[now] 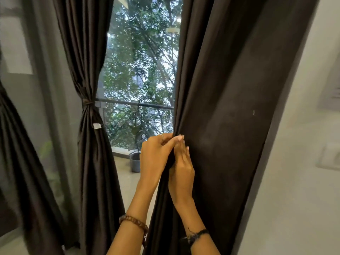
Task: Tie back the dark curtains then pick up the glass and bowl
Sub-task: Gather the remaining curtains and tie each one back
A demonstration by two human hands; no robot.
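Observation:
A dark brown curtain (230,107) hangs loose on the right of the window. My left hand (156,155) grips its inner edge with curled fingers at about waist height. My right hand (182,168) lies just beside it against the same edge, its fingers gathering the fabric. Another dark curtain (88,70) at the left of the window is cinched by a tie-back (88,103). A third dark curtain (20,162) hangs at the far left. No glass or bowl is in view.
Between the curtains a glass pane shows a balcony railing (136,105), trees and a grey plant pot (135,161) on a pale floor. A white wall with a switch plate (329,157) stands at the right.

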